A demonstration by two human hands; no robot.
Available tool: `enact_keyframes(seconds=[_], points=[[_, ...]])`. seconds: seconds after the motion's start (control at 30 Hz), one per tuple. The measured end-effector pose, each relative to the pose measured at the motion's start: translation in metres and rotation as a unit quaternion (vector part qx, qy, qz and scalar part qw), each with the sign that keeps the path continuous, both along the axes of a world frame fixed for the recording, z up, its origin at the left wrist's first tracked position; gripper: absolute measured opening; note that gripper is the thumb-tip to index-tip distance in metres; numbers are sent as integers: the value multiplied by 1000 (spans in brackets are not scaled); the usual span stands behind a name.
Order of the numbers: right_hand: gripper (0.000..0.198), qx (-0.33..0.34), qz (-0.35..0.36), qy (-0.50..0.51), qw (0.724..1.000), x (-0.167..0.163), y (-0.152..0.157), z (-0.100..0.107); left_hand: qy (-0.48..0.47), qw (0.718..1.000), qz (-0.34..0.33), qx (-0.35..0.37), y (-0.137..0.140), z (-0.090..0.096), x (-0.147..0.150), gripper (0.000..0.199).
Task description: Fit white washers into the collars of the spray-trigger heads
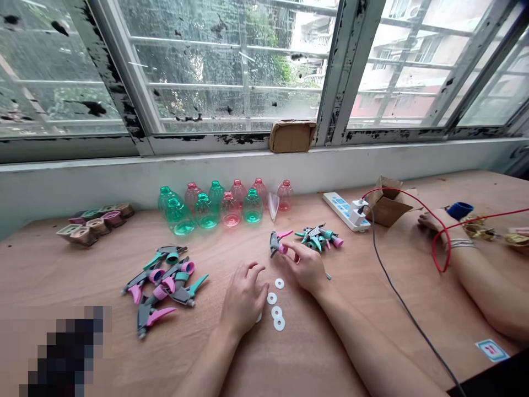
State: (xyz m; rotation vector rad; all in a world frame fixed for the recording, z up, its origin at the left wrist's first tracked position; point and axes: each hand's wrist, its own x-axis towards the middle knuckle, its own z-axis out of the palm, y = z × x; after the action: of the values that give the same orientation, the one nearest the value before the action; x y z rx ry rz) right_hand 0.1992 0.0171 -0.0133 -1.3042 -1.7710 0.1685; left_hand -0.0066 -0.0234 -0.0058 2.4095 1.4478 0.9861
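- Right hand (306, 266): fingertips and thumb look closed on the pink collar of a grey spray head (274, 243), above the middle of the table, its pink trigger pointing toward the right.
- Left hand (243, 300): fingers loosely bent and a little apart, with nothing seen between them; one ring lies partly under its edge.
- Handling, as I judge it: keep the grip light and on the collar, clear of the trigger (a squeeze there could twist the head).
- The white rings (278, 317) lie between the forearms, two of them overlapping; sliding them apart with one fingertip should work better than pinching, as they look thin and flat.
- Beyond the right hand sits a small heap of spray heads (317, 241); a looser pile (160, 292) lies toward the table's left edge.
- Green and red bottles (204, 212) stand along the far edge, and small pots (97, 225) sit near the far left corner.
- The wooden table (273, 364) meets a white wall; a power strip (341, 209) and an open carton (386, 207) rest near that edge, and a dark cable (403, 305) runs toward the near side.
- At the right, another person's hand (433, 220) rests by a blue ring.
- Above, barred windows in flaking frames, a cardboard box (292, 137) on the sill.
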Motion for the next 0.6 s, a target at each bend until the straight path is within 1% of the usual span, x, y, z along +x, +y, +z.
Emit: enact_keyframes(seconds=[0.07, 0.13, 0.27, 0.33, 0.4, 0.43, 0.5, 0.53, 0.57, 0.6], points=[[26, 2, -30, 3, 1000, 4, 7, 0, 8, 1000, 5, -1, 0, 1, 0, 31], [25, -4, -37, 19, 999, 6, 9, 0, 13, 1000, 10, -1, 0, 1, 1, 31], [21, -5, -21, 60, 998, 6, 4, 0, 26, 999, 19, -4, 0, 1, 0, 29], [17, -4, 5, 60, 998, 5, -1, 0, 46, 998, 43, -1, 1, 4, -3, 26], [13, -19, 38, 42, 998, 3, -6, -1, 77, 991, 107, 18, 3, 10, -8, 24], [13, -32, 52, 28, 998, 2, -9, -1, 96, 983, 156, 34, 4, 13, -11, 24], [12, -60, 81, -1, 995, -1, -13, 0, 134, 955, 257, 60, 7, 18, -19, 32], [12, -71, 90, -12, 993, -3, -14, 0, 150, 941, 297, 60, 8, 19, -22, 38], [11, -79, 95, -19, 992, -6, -15, 1, 162, 931, 323, 48, 10, 19, -24, 43], [11, -84, 96, -23, 992, -8, -16, 2, 175, 928, 328, 25, 11, 19, -25, 46]])
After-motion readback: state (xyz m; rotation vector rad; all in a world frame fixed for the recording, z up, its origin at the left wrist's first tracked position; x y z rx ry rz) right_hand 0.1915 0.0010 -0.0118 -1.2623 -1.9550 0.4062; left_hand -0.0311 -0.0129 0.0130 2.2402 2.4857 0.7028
